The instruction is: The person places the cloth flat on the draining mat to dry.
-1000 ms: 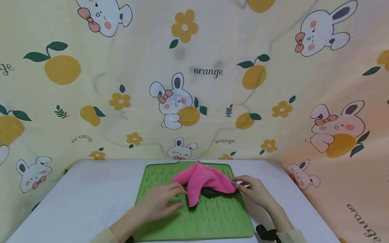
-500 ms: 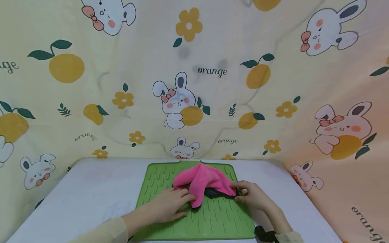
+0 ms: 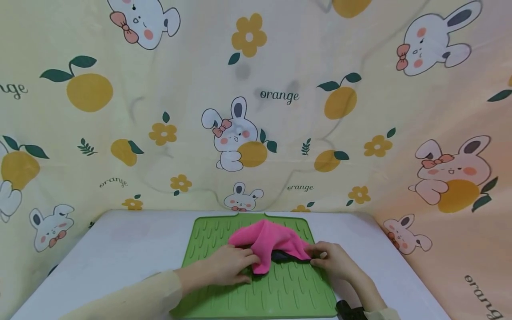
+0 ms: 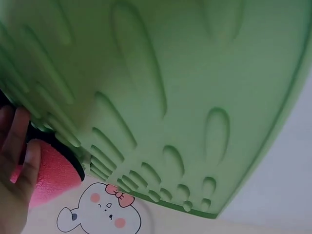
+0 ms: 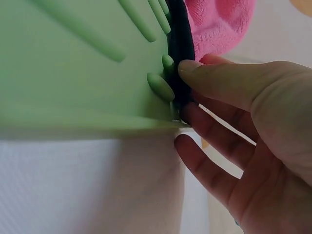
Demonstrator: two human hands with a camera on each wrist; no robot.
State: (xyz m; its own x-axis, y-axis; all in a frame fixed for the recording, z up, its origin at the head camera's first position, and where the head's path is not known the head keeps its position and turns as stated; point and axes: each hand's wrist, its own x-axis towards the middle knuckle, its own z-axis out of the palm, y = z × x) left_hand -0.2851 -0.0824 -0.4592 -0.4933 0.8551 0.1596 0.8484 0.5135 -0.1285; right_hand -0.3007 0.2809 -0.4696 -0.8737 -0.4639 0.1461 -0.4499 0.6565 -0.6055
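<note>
The left hand now grips the pink cloth, so both sides are held. The right hand pinches its dark border near the mat's right edge.

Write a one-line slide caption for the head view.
Left hand and right hand hold opposite sides of a pink cloth over a ridged green mat.

A mat lies on the desk, which extends left and right of it. A cloth lies mostly on the mat's far half, right of centre. The left grip touches the cloth's left front, over the mat; the right grip is at its right end, by the mat's right edge. A sheet hangs behind the desk.
</note>
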